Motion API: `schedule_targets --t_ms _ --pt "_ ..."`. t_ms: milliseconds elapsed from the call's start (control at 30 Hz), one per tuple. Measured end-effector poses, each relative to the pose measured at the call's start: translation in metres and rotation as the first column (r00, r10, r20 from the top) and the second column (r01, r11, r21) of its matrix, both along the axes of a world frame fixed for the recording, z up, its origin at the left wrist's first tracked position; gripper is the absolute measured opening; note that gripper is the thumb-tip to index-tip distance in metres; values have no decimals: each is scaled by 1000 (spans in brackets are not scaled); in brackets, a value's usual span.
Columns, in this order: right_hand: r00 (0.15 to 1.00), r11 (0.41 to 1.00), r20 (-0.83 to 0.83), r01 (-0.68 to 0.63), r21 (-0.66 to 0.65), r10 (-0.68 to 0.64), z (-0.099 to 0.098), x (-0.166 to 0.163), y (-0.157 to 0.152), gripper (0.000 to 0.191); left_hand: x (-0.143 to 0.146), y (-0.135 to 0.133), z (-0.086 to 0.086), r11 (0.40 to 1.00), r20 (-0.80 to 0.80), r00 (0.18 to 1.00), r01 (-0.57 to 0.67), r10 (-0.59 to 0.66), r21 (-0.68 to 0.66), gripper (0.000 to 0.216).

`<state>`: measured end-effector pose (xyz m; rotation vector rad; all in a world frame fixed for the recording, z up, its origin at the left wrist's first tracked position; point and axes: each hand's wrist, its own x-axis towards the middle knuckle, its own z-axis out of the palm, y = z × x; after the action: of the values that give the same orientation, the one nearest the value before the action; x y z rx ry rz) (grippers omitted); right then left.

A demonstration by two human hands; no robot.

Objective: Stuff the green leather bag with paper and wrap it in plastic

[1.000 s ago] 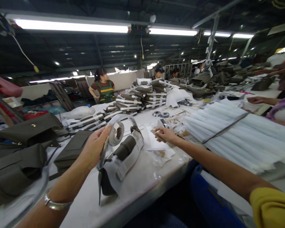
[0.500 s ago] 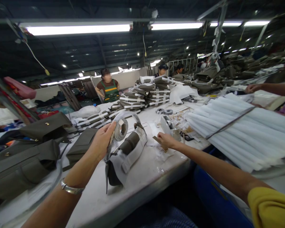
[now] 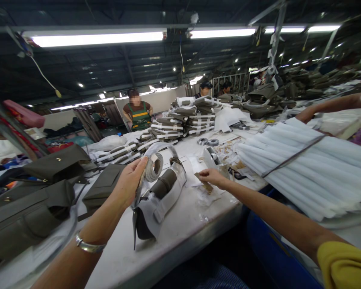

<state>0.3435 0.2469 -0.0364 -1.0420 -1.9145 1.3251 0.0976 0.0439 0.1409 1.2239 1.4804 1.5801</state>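
Observation:
My left hand (image 3: 132, 176) is closed on a coiled strap (image 3: 154, 167) that looks wrapped in clear plastic. Just beyond and below it, a small olive bag (image 3: 164, 182) lies on the white table (image 3: 195, 222), partly covered with white wrapping (image 3: 170, 198). To the right, my right hand (image 3: 213, 177) pinches a small brown paper tag (image 3: 206, 186) over the tabletop. Behind that hand stands a grey-white tape dispenser (image 3: 212, 157), with small brown pieces scattered beside it.
Several olive bags (image 3: 33, 212) crowd the left side. Stacks of wrapped bags (image 3: 183, 116) rise at the back. A strapped bundle of white tubes (image 3: 303, 164) juts over the right edge, above a blue bin (image 3: 264, 241). A co-worker's arm (image 3: 327, 106) reaches in at right.
My right hand has shifted only slightly, and more of the brown tag shows below its fingers. My left hand stays on the coil. The co-worker's arm at right has moved left.

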Motion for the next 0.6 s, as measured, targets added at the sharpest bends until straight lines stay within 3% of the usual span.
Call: schedule_targets --t_ms 367,600 --pt "980 971 3 194 141 -197 6 -1 -1 30 -3 1 -4 1000 27 999 15 -16 11 47" --pt "999 998 -10 45 50 -45 7 -2 -3 28 -1 1 -4 1000 19 1000 20 -20 18 47"
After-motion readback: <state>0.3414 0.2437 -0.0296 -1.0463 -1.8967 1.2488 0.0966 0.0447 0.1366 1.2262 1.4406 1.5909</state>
